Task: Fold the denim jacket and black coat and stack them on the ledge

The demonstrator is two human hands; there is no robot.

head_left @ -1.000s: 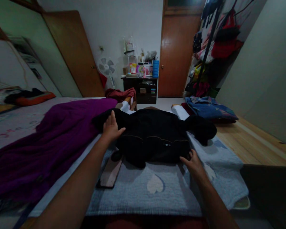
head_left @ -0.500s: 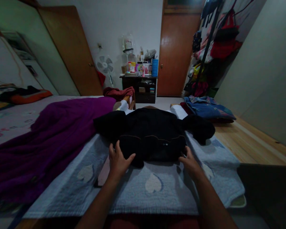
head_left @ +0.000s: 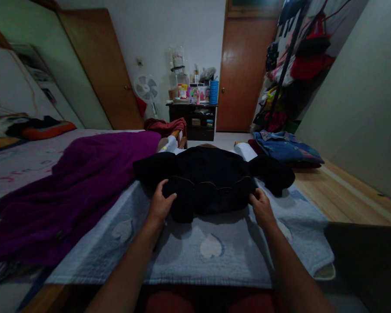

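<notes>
A pale blue heart-patterned cloth spreads across the lower centre of the frame. Purple fabric lies rumpled along its side at the left. The black garment, marked by thin brown lines, lies at the middle of the frame on the cloth, its sleeves out to both sides. A folded denim garment sits right of centre. At the garment's near corners, the left hand and right hand each have a grip clamped on its edge, thumbs uppermost.
</notes>
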